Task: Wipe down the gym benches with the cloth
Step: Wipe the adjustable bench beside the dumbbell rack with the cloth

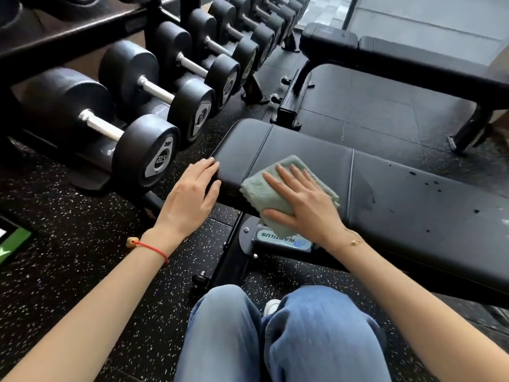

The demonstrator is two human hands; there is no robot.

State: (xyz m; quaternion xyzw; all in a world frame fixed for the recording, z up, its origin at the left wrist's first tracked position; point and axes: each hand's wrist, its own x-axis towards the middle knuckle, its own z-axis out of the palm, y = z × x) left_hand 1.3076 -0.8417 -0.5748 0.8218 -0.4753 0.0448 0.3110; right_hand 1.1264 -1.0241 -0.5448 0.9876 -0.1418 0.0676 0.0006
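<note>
Pressing cloth flat, right hand fingers spread | left hand released on bench end

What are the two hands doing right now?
Left hand: open, resting on the bench end.
Right hand: open, pressing the cloth flat.

Soft daylight, wide-angle edge distortion, slight blur

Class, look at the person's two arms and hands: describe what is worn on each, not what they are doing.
Both forearms are bare, with no sleeves showing and no gloves. By the left hand, the wrist carries a thin red string bracelet with a small golden-brown bead. By the right hand, the wrist carries a fine gold chain bracelet with a tiny charm. No rings or watch are visible.
</note>
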